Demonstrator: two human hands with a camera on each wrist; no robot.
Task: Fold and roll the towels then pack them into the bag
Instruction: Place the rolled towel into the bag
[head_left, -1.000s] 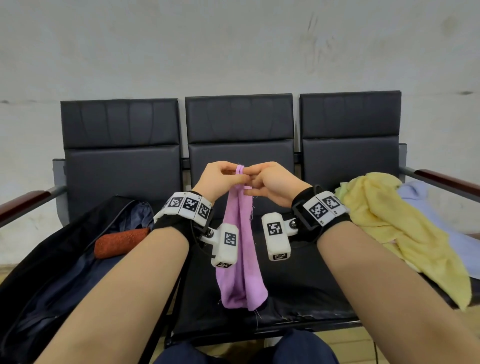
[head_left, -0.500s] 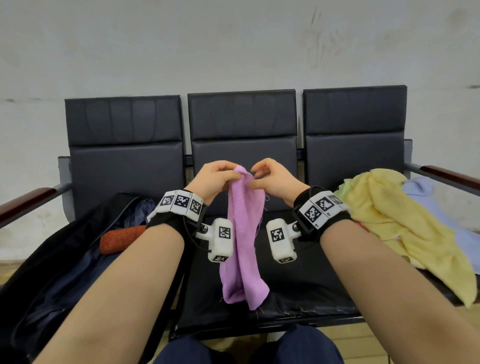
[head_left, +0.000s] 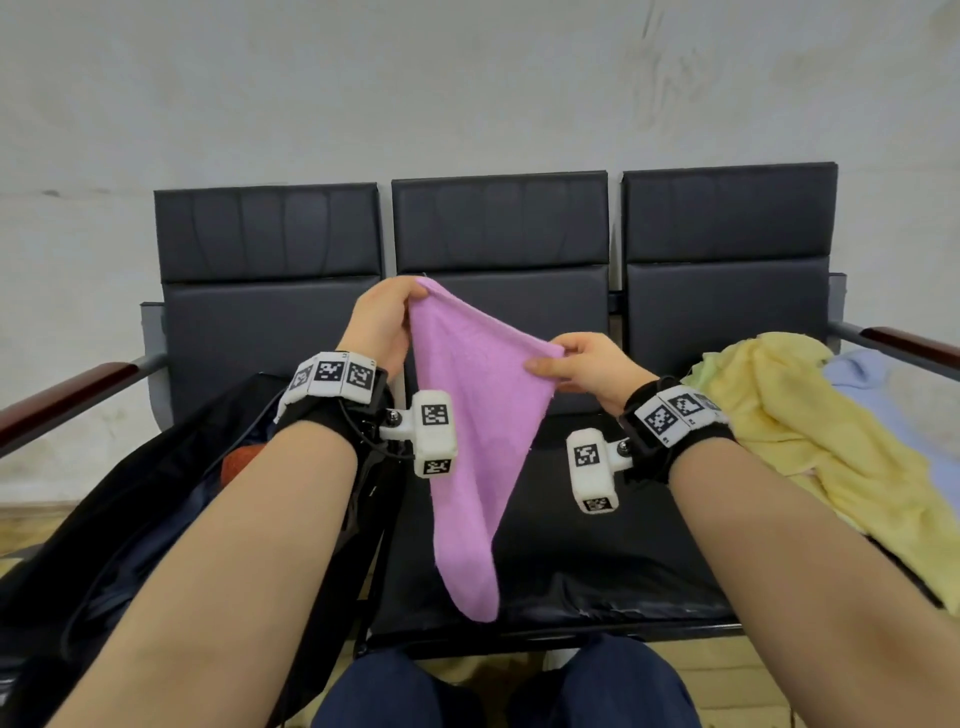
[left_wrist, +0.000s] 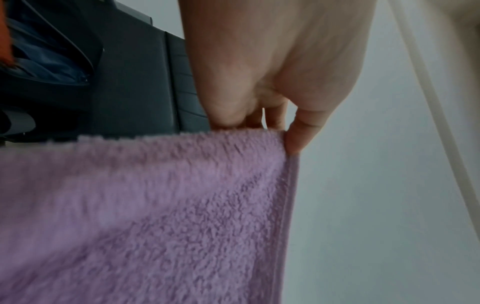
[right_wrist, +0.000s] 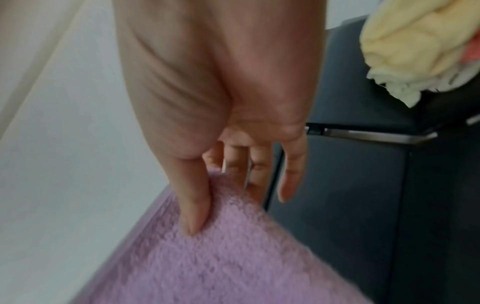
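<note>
Left hand (head_left: 382, 322) raised, right hand (head_left: 582, 366) lower, both pinching purple towel (head_left: 470, 426)

Evenly lit from above, soft and flat; barely a shadow on the pale plastered wall (head_left: 467, 93); bowed outward at the head view's edges; sharp through the middle; smeared by motion across the fluffy lilac terry towel (left_wrist: 145, 216) in both wrist views; washed out and hazy near their top corners.
</note>
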